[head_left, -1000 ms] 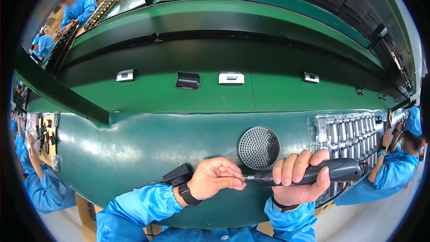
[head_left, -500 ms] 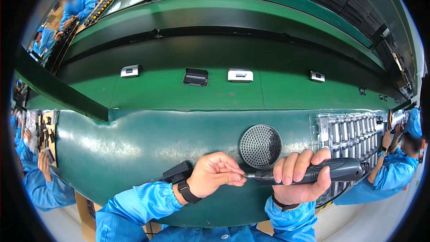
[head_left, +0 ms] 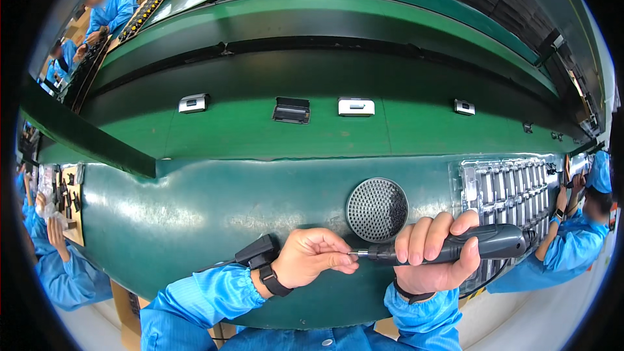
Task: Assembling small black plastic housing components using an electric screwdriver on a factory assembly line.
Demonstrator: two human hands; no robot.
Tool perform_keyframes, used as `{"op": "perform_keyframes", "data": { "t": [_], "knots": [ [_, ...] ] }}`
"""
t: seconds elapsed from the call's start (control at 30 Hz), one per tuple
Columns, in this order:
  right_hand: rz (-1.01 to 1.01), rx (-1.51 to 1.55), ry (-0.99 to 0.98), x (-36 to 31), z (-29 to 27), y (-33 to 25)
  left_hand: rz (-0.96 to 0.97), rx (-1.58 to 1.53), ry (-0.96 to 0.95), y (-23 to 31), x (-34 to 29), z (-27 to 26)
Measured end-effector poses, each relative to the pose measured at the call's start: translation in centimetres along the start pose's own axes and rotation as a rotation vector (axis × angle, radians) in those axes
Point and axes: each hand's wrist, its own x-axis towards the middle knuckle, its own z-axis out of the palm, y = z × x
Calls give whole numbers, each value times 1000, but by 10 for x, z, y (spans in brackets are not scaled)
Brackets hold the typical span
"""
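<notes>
My right hand point(head_left: 434, 257) is wrapped round a dark grey electric screwdriver point(head_left: 497, 242), held level with its bit pointing left. At the bit's tip, the thumb and forefinger of my left hand point(head_left: 315, 257) are pinched together. Whatever sits between those fingertips is too small to make out. Just beyond the screwdriver's front end stands a round grey dish point(head_left: 377, 209) with a grid of holes, dark small pieces gathered toward its right side. A black block-shaped device point(head_left: 257, 250) with a cable lies beside my left wrist.
Clear plastic trays point(head_left: 507, 195) of silvery parts lie on the right of the green table point(head_left: 195, 221). Past its far edge, a green belt carries silver-and-black housings point(head_left: 356, 107) and an open black case point(head_left: 291, 110). A green post point(head_left: 91, 136) slants at left. Co-workers sit on both sides.
The housings and the black case on the belt have shifted slightly right. My hands keep nearly the same pose at the bit's tip. At left, a co-worker's hand has moved.
</notes>
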Motion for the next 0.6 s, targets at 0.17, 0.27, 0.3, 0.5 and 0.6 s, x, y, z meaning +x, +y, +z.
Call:
{"op": "perform_keyframes", "data": {
  "t": [0.17, 0.27, 0.3, 0.5, 0.6],
  "knots": [
    [-6, 27, -5, 3, 1, -2, 15, 2, -23, 2, 1, 0],
    [-6, 12, -13, 2, 1, 1, 4, 4, -23, 3, 2, -2],
    [1, 13, -8, 2, 1, 1, 3, 2, -21, 3, 1, -2],
    [17, -47, -31, 1, 2, 2, -36, 47, 10, 3, 1, -2],
    [34, -83, -49, 1, 3, 1, -21, 88, 42, 2, 1, -1]
  ]
}}
